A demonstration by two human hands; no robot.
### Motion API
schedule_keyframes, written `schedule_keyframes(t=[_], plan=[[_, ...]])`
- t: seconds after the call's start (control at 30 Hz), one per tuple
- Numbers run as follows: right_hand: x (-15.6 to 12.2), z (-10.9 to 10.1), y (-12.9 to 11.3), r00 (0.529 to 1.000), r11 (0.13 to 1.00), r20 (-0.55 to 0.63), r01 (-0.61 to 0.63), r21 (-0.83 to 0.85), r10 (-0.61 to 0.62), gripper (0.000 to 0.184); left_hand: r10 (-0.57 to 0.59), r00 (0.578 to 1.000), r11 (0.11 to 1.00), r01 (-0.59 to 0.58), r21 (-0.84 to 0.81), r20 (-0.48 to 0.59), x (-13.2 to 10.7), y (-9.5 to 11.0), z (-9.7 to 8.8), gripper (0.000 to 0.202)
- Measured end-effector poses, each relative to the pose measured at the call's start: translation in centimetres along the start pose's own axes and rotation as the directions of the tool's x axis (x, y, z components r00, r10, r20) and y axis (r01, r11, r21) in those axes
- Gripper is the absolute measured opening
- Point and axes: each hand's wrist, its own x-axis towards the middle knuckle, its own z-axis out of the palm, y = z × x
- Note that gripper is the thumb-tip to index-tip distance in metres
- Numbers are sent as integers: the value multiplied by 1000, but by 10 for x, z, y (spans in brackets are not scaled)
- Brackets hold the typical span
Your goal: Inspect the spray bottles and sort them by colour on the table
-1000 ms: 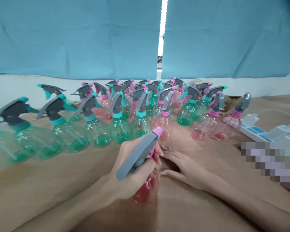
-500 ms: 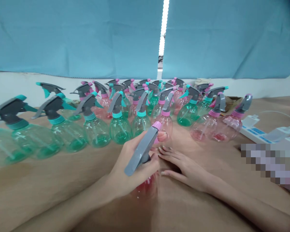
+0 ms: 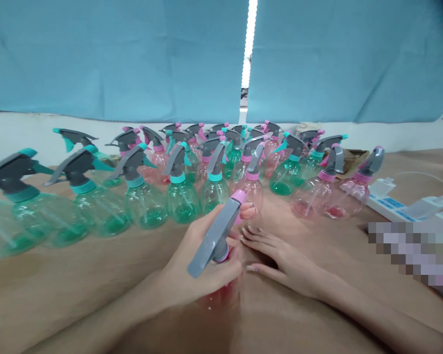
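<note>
My left hand (image 3: pixel 201 260) is wrapped round the neck of a pink spray bottle (image 3: pixel 223 292) that stands on the brown table (image 3: pixel 77 275) in front of me. Its grey trigger head (image 3: pixel 214 236) with a pink nozzle tip points up and away. My right hand (image 3: pixel 280 253) lies beside the bottle on the right, fingers stretched toward it and touching its side, palm down on the table. It holds nothing.
Several green spray bottles (image 3: pixel 182 196) and pink spray bottles (image 3: pixel 327 194) with grey triggers crowd the table behind my hands. A white power strip (image 3: pixel 398 206) with plugs lies at the right. A blue curtain (image 3: pixel 114 59) hangs behind.
The trigger head in my left hand has turned a little and now points more upright. My right hand has stayed beside the bottle.
</note>
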Motion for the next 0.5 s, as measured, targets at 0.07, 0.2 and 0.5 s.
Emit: schedule_keyframes(t=[0.07,0.2,0.5], plan=[[0,0,0,1000,1000,-7,-3,1,3,60,1,1000,1000,-1,10,10,0,-2,0,59],[0,0,-1,1000,1000,-15,-15,18,15,59,0,1000,998,1,55,-12,-2,-4,1,56],[-2,2,1,1000,1000,-12,-8,-3,8,59,-8,998,997,13,70,-68,-2,-1,2,40]])
